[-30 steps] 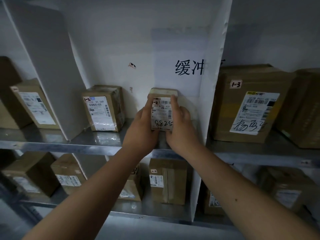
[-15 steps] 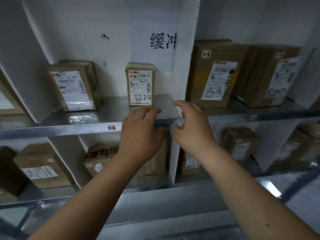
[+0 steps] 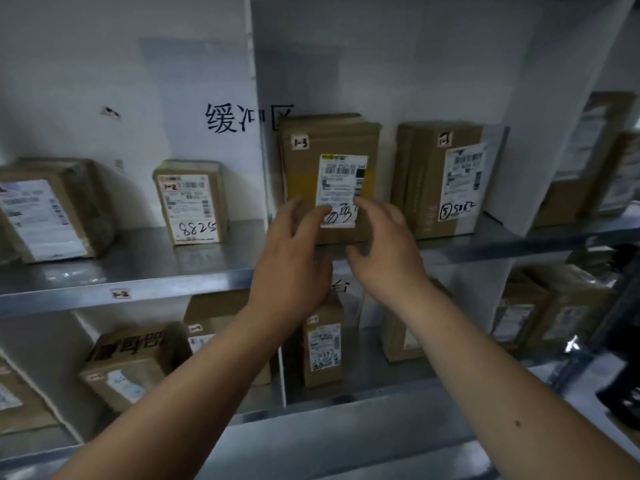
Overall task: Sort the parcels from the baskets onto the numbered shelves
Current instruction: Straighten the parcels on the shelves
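Both hands are hovering at the frame's centre in front of the grey metal upper shelf [image 3: 145, 271], neither holding anything. The left hand [image 3: 291, 261] is reaching up with fingers spread and relaxed, its fingertips overlapping the lower left of the white label on the tall brown cardboard parcel marked 1-3 [image 3: 329, 150]; actual contact cannot be told. The right hand [image 3: 384, 251] is sitting at 3 o'clock of the left, fingers loosely bent and apart, in front of the same parcel's lower right. That parcel is standing upright on the shelf just right of the white vertical divider panel [image 3: 256, 98]. At its 3 o'clock, just beside it, a second brown cardboard parcel with handwritten 5082 [image 3: 443, 178] is standing upright. At 9 o'clock of the divider, the small brown parcel labelled 1-2 with handwritten 8825 [image 3: 190, 202] is standing upright in the bay tagged 1-2, and a tape-wrapped brown parcel with a large white label [image 3: 52, 209] is standing well apart at its 9 o'clock. Further brown parcels are sitting on the lower shelf [image 3: 346, 403].
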The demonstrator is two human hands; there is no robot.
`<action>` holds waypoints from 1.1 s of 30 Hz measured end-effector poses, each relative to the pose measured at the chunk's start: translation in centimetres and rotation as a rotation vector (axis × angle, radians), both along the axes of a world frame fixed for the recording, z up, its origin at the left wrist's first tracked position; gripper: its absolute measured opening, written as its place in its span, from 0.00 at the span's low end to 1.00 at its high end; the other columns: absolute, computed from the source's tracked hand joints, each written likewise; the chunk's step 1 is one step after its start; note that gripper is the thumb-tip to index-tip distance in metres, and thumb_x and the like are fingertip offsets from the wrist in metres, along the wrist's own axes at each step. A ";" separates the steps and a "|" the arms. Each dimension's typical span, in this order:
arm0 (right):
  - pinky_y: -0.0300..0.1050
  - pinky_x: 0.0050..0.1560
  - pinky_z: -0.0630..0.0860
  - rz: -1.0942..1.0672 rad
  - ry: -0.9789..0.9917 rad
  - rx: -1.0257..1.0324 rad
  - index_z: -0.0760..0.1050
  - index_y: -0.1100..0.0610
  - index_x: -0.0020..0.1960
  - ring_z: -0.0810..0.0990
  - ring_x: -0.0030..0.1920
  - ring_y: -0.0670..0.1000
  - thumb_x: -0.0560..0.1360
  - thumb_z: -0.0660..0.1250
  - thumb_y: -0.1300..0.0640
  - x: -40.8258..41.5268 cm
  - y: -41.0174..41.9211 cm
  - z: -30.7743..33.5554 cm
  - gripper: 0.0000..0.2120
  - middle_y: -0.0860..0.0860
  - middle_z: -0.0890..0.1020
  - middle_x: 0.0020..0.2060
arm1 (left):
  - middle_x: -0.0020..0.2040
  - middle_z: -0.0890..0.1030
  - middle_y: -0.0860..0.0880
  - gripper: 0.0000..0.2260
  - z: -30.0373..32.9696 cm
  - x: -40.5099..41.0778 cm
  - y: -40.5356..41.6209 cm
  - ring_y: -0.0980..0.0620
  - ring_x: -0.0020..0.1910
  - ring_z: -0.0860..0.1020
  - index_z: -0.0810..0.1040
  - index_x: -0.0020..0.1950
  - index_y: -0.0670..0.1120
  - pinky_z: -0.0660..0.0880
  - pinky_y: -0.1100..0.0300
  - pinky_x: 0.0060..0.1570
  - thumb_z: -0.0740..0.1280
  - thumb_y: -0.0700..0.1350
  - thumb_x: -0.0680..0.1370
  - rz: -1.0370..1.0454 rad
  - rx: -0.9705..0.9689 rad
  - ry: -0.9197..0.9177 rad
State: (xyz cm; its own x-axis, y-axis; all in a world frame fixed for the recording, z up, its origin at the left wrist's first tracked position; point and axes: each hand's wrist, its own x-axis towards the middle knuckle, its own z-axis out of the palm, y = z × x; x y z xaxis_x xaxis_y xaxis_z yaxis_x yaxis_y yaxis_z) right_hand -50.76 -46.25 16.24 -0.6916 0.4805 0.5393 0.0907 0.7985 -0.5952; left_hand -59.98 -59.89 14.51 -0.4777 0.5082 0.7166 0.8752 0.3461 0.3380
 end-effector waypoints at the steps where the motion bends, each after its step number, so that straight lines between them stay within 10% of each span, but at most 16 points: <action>1: 0.18 0.60 0.56 0.021 0.009 -0.002 0.63 0.47 0.81 0.69 0.71 0.45 0.76 0.74 0.64 -0.2 1.2 0.4 0.38 0.49 0.66 0.75 | 0.82 0.58 0.44 0.34 0.0 0.0 1.2 0.40 0.79 0.64 0.67 0.79 0.53 0.72 0.45 0.72 0.74 0.40 0.76 0.027 0.013 -0.004; 3: 0.17 0.58 0.59 0.073 0.026 0.009 0.59 0.43 0.82 0.68 0.69 0.42 0.75 0.75 0.64 -0.9 3.4 1.0 0.43 0.49 0.63 0.75 | 0.84 0.54 0.44 0.36 0.0 -0.1 3.4 0.37 0.80 0.61 0.64 0.80 0.55 0.72 0.41 0.71 0.75 0.43 0.76 0.112 0.036 -0.006; 7: 0.53 0.75 0.70 0.166 -0.006 0.097 0.44 0.32 0.81 0.64 0.79 0.58 0.73 0.78 0.61 -2.9 6.9 1.4 0.55 0.52 0.52 0.81 | 0.84 0.50 0.40 0.40 -0.1 -0.9 6.9 0.34 0.81 0.56 0.59 0.82 0.54 0.68 0.39 0.73 0.77 0.46 0.75 0.318 0.045 0.008; 14: 0.52 0.60 0.83 0.301 -0.002 0.243 0.40 0.31 0.80 0.76 0.64 0.55 0.73 0.76 0.67 -5.9 10.5 0.9 0.59 0.53 0.60 0.70 | 0.83 0.52 0.44 0.42 -0.5 -2.2 9.6 0.34 0.79 0.56 0.58 0.81 0.56 0.72 0.39 0.67 0.73 0.36 0.73 0.477 0.101 -0.040; 33: 0.42 0.72 0.68 0.303 -0.010 0.205 0.57 0.44 0.83 0.69 0.75 0.53 0.77 0.72 0.67 -3.4 11.3 -0.7 0.42 0.54 0.60 0.77 | 0.80 0.61 0.38 0.35 -1.9 -0.2 9.6 0.35 0.78 0.60 0.67 0.80 0.49 0.68 0.36 0.73 0.71 0.37 0.73 0.457 0.028 -0.018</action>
State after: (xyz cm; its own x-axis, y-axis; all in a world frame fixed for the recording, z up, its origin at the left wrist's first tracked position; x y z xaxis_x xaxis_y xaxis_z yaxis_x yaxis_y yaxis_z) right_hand -54.20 -34.96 15.56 -0.7916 0.1355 0.5959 -0.1636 0.8925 -0.4203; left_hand -60.20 -50.29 12.58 -0.6607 0.2225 0.7169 0.6286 0.6861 0.3663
